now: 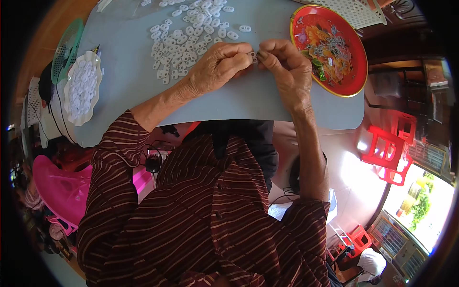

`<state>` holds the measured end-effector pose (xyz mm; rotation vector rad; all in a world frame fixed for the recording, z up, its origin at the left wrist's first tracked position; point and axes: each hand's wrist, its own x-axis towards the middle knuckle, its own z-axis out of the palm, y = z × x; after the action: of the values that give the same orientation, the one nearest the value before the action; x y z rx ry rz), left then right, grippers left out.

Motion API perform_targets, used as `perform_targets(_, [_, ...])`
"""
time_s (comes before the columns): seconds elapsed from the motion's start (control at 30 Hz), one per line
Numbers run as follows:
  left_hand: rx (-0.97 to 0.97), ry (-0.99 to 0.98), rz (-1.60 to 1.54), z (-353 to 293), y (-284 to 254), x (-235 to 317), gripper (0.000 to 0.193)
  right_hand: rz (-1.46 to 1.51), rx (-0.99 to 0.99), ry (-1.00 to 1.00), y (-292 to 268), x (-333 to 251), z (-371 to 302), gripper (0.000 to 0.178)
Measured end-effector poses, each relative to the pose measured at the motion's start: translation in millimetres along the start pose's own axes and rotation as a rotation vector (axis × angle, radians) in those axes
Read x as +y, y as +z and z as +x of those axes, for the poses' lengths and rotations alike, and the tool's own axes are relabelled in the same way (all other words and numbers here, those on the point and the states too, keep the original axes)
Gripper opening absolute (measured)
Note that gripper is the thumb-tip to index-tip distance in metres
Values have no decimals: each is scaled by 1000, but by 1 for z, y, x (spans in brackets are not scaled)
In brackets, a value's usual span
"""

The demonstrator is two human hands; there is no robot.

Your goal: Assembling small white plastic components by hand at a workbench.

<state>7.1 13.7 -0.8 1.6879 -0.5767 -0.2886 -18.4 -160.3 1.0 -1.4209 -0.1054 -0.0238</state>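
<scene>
My left hand point(221, 66) is closed in a pinch on a small white oval plastic piece with two holes point(253, 57), above the table's near half. Right beside it, the thumb and fingers of my right hand point(290, 68) are pinched together at the piece's edge. Whatever sits between those right fingertips is too small to make out. Many similar white two-hole pieces point(184, 45) lie in a loose pile beyond my left hand. To the right, a round red tray point(357, 61) with a flower pattern holds scattered small metallic bits point(337, 51) and one white piece.
The pile and tray rest on a grey-blue table point(229, 106). At its left edge stand a wavy-rimmed white dish point(99, 71) full of white pieces and a green mesh basket point(71, 45). A white perforated basket point(363, 12) is at the far right. Red stools point(382, 148) stand on the floor.
</scene>
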Motion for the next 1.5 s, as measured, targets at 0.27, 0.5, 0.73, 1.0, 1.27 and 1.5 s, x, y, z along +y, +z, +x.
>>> perform_targets(0.27, [-60, -23, -9, 0, -3, 5, 31, -184, -88, -47, -2, -7, 0, 12])
perform_targets(0.5, [9, 113, 36, -6, 3, 0, 26, -280, -15, -80, 7, -8, -4, 15])
perform_targets(0.73, [26, 70, 8, -5, 3, -1, 24, -126, -16, -9, 7, -14, -2, 15])
perform_targets(1.0, [6, 82, -1, -5, 2, -2, 24, -146, 10, 13, 7, -3, -3, 18])
perform_targets(1.27, [30, 100, -27, -5, 2, 4, 25, -136, 9, 0, 8, -5, -4, 19])
perform_targets(1.5, [95, 373, 395, 13, -11, 10, 17, -116, 20, -65, 2, 2, -3, 16])
